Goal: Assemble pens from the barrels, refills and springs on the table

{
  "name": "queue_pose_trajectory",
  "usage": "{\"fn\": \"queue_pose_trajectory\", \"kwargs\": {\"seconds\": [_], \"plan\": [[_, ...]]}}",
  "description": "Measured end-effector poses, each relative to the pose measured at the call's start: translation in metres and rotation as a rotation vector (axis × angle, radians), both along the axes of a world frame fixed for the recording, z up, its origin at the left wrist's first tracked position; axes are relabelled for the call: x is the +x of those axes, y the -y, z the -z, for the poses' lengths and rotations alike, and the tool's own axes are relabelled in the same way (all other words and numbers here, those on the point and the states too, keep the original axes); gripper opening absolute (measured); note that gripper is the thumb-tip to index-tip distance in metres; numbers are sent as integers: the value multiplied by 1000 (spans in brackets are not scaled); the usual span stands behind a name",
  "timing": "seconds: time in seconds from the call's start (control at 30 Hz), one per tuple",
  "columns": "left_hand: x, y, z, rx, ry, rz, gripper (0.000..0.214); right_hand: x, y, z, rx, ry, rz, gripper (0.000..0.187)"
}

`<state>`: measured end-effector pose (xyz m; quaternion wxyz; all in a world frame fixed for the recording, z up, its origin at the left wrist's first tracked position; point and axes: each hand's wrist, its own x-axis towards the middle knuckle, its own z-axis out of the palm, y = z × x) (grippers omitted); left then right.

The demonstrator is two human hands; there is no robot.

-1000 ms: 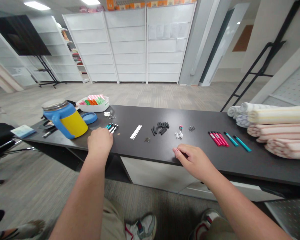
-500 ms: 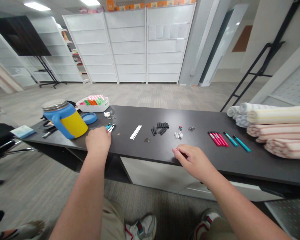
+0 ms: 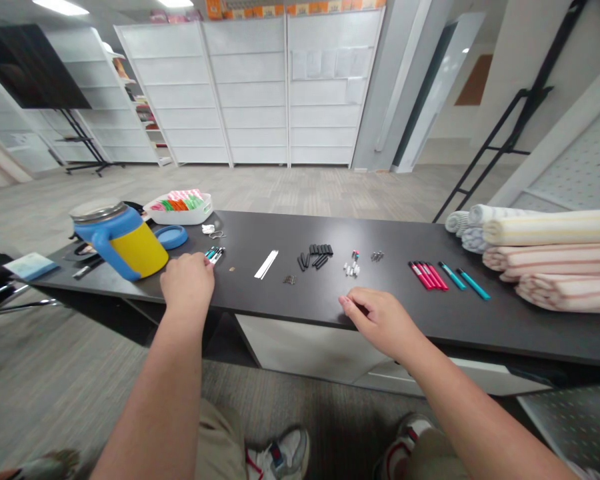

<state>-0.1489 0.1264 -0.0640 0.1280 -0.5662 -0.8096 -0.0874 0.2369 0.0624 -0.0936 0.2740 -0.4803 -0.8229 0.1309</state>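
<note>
My left hand (image 3: 187, 283) is curled at the front of the dark table, its back toward me. Just beyond its thumb side lie several slim pen-like pieces (image 3: 216, 254), white, teal and black; the curled fingers are hidden, so I cannot see whether they hold anything. My right hand (image 3: 377, 319) rests loosely closed at the table's front edge, thumb against the bent index finger, with nothing showing in it. Beyond it are small white pieces (image 3: 351, 269). Black grip-like tubes (image 3: 321, 250), thin white sticks (image 3: 266, 265) and little metal springs (image 3: 290, 280) lie between the hands.
On the left stand a blue-and-yellow mug (image 3: 130, 243), its blue lid (image 3: 171, 237) and a white basket (image 3: 200, 212) of colourful packets. To the right are pink barrels (image 3: 433, 275), teal barrels (image 3: 473, 284) and rolled striped cloths (image 3: 565, 260). More metal bits (image 3: 377, 256) lie centre right.
The whole view has shifted slightly, so everything appears a little further left. Both hands keep the same pose and place on the table, and the laid-out pieces have not visibly moved.
</note>
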Motion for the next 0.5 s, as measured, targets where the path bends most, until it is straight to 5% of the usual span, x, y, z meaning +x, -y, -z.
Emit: {"fn": "queue_pose_trajectory", "kwargs": {"seconds": [0.2,0.5], "plan": [[10,0,-1,43,-6,77,29,-1,0,0,15,0,7,44],[46,-13,17,154,181,439,24,-2,1,0,16,-11,7,43]]}}
